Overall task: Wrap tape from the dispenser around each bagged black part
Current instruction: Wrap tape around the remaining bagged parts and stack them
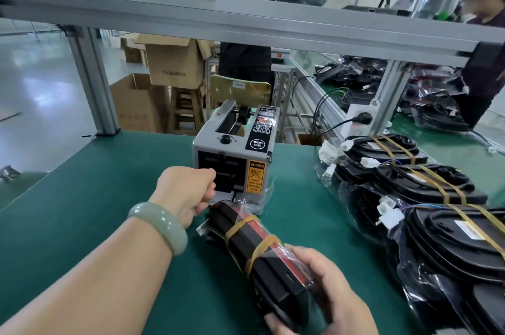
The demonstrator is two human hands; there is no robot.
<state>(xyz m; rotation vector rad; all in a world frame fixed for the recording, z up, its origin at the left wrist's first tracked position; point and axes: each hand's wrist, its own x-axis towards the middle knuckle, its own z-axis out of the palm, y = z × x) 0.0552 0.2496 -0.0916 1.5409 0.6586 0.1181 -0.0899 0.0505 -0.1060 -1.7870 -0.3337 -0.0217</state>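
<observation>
Our right hand grips the bagged part; left hand pinches closed at the dispenser mouth. Yank crooked and the tape probably folds onto itself.

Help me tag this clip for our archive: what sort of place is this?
Most likely a factory packing line: an automatic tape dispenser on a green bench mat, a pile of taped, bagged black parts at right, and an aluminium-frame workstation rail overhead.
</observation>
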